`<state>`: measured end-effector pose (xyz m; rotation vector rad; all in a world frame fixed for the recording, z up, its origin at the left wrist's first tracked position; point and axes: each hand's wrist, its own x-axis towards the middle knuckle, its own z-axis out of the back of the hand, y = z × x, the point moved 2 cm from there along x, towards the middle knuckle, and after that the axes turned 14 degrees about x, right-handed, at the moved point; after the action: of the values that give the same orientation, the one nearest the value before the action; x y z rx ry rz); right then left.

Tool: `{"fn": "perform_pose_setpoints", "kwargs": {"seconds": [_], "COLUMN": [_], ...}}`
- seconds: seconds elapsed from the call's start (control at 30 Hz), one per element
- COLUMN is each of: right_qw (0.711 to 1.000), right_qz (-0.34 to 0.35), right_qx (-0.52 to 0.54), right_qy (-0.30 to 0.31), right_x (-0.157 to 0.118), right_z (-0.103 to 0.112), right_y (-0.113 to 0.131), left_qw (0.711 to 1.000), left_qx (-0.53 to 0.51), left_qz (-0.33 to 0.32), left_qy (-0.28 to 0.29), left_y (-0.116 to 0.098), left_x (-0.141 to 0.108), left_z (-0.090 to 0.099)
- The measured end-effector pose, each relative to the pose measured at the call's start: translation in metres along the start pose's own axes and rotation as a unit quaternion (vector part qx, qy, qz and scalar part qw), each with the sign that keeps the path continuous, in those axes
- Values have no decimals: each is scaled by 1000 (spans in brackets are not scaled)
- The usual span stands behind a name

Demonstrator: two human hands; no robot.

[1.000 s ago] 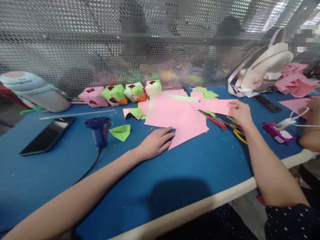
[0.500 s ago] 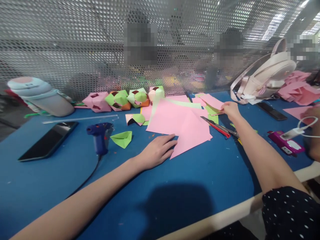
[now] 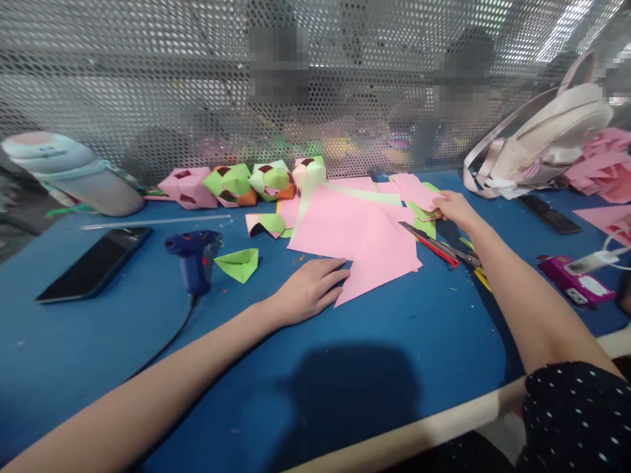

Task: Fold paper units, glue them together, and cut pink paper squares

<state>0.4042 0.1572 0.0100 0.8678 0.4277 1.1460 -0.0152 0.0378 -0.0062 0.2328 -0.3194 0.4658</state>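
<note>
My left hand (image 3: 313, 289) lies flat on the blue table, fingers stretched out, their tips at the edge of a large pink paper sheet (image 3: 379, 249). Farther back on the right, my right hand (image 3: 452, 206) pinches the edge of a pink paper piece (image 3: 415, 190) that lies over green paper (image 3: 424, 223). Below that hand are a red utility knife (image 3: 436, 251) and scissors (image 3: 466, 253). Left of my left hand sit a folded green paper piece (image 3: 240, 264) and a blue hot glue gun (image 3: 193, 259).
Folded paper balls (image 3: 229, 184) line the back by the perforated metal screen (image 3: 197, 85). A dark phone (image 3: 96, 263) and a plush-like pouch (image 3: 73, 174) are at left. At right are a backpack (image 3: 537, 141), another phone (image 3: 551, 213) and a purple device (image 3: 576, 279).
The view has shifted slightly, so the scene sits higher in the picture. My right hand still pinches the paper, and my left hand stays flat. The neighbour's arm at right has mostly left the view.
</note>
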Motion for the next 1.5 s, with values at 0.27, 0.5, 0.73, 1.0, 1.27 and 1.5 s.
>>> {"fn": "perform_pose_setpoints", "kwargs": {"seconds": [0.27,0.5,0.73,1.0,1.27,1.5], "right_qw": [976,922,951,957,939,924], "right_qz": [134,258,252,225,255,316], "right_qx": [-155,-186,-90,39,37,65], "right_qy": [76,223,159,178,226,205], "right_x": [-75,-164,-151,-159,-186,-194], "right_z": [4,-34,-51,-58,-64,-64], "right_y": [46,70,58,59,62,65], "left_qw": [1000,999,998,993,980,948], "left_qx": [-3,-2,-54,-82,-72,-117], "left_qz": [-1,-9,8,64,173,297], "left_qy": [28,34,28,53,71,-4], "left_y": [-3,-7,-3,-4,-14,-18], "left_x": [4,5,5,7,14,15], "left_z": [5,9,6,7,5,16]}}
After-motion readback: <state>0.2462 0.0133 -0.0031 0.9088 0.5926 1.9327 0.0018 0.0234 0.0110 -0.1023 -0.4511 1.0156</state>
